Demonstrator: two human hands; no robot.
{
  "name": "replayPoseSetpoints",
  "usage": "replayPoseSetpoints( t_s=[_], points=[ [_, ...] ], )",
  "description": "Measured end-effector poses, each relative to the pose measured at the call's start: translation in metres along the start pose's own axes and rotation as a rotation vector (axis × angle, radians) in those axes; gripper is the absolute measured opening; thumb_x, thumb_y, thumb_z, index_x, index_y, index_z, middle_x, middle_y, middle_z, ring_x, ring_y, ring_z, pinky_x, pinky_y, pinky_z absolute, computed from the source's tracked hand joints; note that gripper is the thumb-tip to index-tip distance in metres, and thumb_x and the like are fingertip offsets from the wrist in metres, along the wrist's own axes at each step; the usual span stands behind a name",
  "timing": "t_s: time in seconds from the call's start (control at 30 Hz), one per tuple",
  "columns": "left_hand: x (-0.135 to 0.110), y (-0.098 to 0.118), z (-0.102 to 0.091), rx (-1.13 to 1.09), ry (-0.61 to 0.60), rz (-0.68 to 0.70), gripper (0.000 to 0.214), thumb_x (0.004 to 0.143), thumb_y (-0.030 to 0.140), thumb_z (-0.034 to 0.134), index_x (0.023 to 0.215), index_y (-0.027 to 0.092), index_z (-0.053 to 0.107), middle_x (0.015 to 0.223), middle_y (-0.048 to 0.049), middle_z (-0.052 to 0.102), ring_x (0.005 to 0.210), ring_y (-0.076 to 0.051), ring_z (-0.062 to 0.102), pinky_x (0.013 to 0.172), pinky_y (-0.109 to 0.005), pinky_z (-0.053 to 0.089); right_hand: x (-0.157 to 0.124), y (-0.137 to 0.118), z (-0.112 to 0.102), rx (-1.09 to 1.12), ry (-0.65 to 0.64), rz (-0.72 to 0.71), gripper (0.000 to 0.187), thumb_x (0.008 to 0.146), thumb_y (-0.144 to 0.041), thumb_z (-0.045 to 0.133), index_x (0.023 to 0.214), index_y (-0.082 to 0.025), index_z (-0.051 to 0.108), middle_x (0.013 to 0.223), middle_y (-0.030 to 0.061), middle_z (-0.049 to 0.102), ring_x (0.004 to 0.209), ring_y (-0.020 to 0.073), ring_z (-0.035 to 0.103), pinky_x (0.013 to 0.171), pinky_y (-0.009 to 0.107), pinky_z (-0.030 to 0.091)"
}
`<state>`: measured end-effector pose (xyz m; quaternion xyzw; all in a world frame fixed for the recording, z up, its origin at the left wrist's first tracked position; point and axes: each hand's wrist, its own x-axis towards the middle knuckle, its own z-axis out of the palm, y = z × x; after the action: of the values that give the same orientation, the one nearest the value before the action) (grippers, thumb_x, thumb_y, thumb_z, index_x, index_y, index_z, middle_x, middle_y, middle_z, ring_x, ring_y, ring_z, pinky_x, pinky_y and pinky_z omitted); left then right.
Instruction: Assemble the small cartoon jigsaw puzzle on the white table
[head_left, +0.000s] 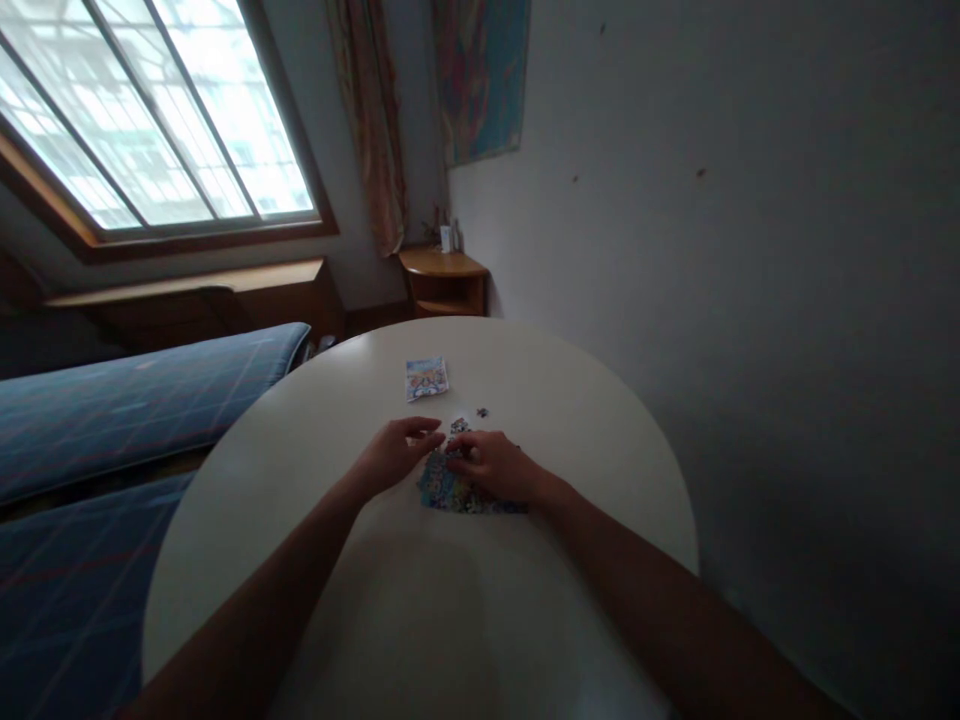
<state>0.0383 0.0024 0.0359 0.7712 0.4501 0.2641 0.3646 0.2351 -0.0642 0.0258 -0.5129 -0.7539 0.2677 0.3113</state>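
Observation:
A partly joined jigsaw puzzle (442, 490) lies flat on the round white table (592, 400), its colours mostly blue and green. At its upper left edge is my left hand (394, 455), fingers apart and bent toward the puzzle, with nothing visible between them. My right hand (501, 465) rests over the puzzle's right part and hides much of it. Its thumb and fingers are closed near the upper left edge; anything pinched there is too small to make out. Small puzzle pieces (460, 426) sit just beyond the fingertips. Another loose bit (482, 412) lies farther right.
Beyond the hands lies a small printed picture sheet (427, 379). A wooden corner shelf (444, 264) stands behind the table against the wall (712, 280). To the left are blue plaid mattresses (150, 385), below a bright window (165, 110).

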Motion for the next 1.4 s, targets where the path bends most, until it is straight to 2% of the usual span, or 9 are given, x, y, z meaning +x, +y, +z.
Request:
replayPoseSetpoints(
  t_s=[0.1,0.2,0.33,0.43,0.67,0.87,1.1,1.2,1.4],
  points=[
    [-0.003,0.005,-0.001,0.015,-0.016,0.08,0.042,0.084,0.05,0.057,0.101,0.016,0.074,0.095,-0.0104,0.076,0.087,-0.023,0.069,0.077,-0.034,0.053,0.001,0.002,-0.001,0.094,0.037,0.026,0.018,0.088,-0.026,0.065,0.101,-0.015,0.073,0.089,0.0053,0.073,0.079,0.016,0.066,0.074,0.026,0.046],
    [-0.006,0.01,0.0,-0.004,-0.085,0.113,0.034,0.083,0.046,0.06,0.093,0.016,0.074,0.086,-0.0081,0.076,0.077,-0.021,0.069,0.07,-0.03,0.052,0.003,0.005,-0.003,0.147,0.078,0.024,0.018,0.087,-0.027,0.066,0.097,-0.014,0.072,0.084,0.0048,0.072,0.075,0.015,0.064,0.071,0.025,0.046],
    [-0.006,0.01,0.002,-0.072,-0.109,-0.001,0.028,0.081,0.041,0.062,0.09,0.016,0.071,0.077,-0.0067,0.074,0.067,-0.018,0.067,0.057,-0.026,0.049,0.004,0.011,-0.003,0.216,0.101,0.018,0.023,0.085,-0.033,0.069,0.097,-0.014,0.071,0.079,0.0033,0.071,0.069,0.014,0.063,0.067,0.025,0.046],
    [-0.005,0.009,0.004,-0.122,-0.074,-0.088,0.032,0.08,0.044,0.062,0.092,0.015,0.07,0.077,-0.0066,0.073,0.066,-0.019,0.067,0.051,-0.024,0.045,0.005,0.016,0.001,0.342,0.094,0.036,0.028,0.083,-0.037,0.07,0.1,-0.014,0.069,0.078,0.0037,0.071,0.069,0.0147,0.064,0.066,0.026,0.047],
    [-0.005,0.006,0.01,-0.212,-0.111,0.044,0.034,0.076,0.046,0.067,0.089,0.015,0.07,0.087,-0.0075,0.075,0.078,-0.019,0.067,0.073,-0.031,0.051,0.006,0.015,0.001,0.532,0.152,0.125,0.023,0.083,-0.034,0.068,0.097,-0.015,0.066,0.082,0.0053,0.073,0.073,0.0159,0.067,0.067,0.027,0.05],
    [-0.005,0.005,0.013,-0.285,-0.103,-0.023,0.032,0.074,0.046,0.069,0.082,0.015,0.066,0.074,-0.0036,0.069,0.069,-0.017,0.062,0.066,-0.029,0.048,0.006,0.012,-0.006,0.497,0.194,0.118,0.028,0.082,-0.039,0.069,0.093,-0.014,0.071,0.085,0.0069,0.074,0.07,0.0143,0.064,0.066,0.027,0.05],
    [-0.005,0.007,0.024,-0.458,-0.091,-0.047,0.039,0.072,0.05,0.073,0.085,0.016,0.06,0.078,-0.0031,0.068,0.073,-0.017,0.067,0.07,-0.03,0.052,0.006,0.014,-0.009,0.562,0.175,0.164,0.036,0.082,-0.046,0.067,0.093,-0.012,0.072,0.078,0.0053,0.072,0.065,0.0125,0.062,0.064,0.027,0.05],
    [-0.005,0.007,0.024,-0.434,-0.062,-0.034,0.038,0.072,0.049,0.073,0.086,0.016,0.06,0.079,-0.0028,0.069,0.071,-0.017,0.068,0.069,-0.03,0.054,0.007,0.016,-0.01,0.541,0.163,0.159,0.035,0.087,-0.044,0.061,0.095,-0.012,0.073,0.076,0.0046,0.071,0.065,0.0123,0.061,0.064,0.026,0.049],
    [-0.004,0.006,0.023,-0.28,0.004,-0.015,0.037,0.076,0.051,0.067,0.087,0.016,0.063,0.075,-0.004,0.069,0.068,-0.018,0.067,0.062,-0.029,0.051,0.007,0.019,-0.008,0.494,0.16,0.153,0.033,0.087,-0.033,0.06,0.112,-0.015,0.072,0.082,0.0038,0.071,0.064,0.0114,0.057,0.062,0.025,0.047]
  ],
)
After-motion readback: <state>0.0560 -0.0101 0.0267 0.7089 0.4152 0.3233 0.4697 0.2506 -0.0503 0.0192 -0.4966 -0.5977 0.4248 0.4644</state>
